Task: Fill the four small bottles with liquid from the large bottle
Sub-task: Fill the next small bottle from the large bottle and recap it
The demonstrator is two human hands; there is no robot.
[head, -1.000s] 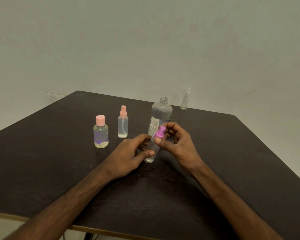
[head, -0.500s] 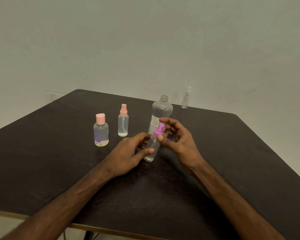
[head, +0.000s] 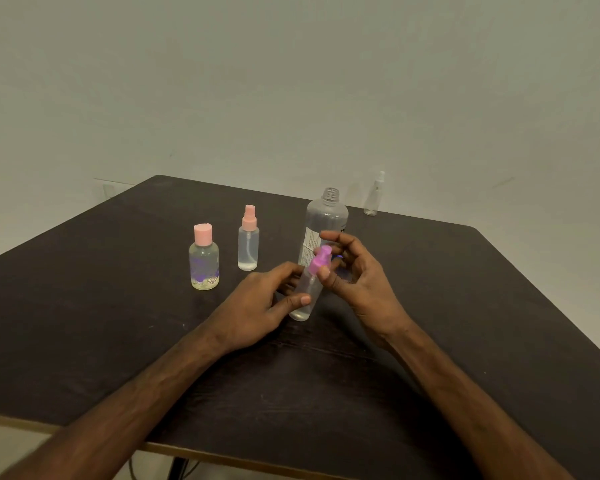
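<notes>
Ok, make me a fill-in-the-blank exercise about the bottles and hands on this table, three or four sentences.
1. The left hand holds the body of the small spray bottle whose top is coloured ____.
2. The large bottle stands with its neck ____, no cap on it.
3. The round bottle with the flower print has a flat cap coloured ____.
4. The right hand has its thumb and fingers at the ____ of the held bottle.

Missing words: purple; open; pink; top
</notes>
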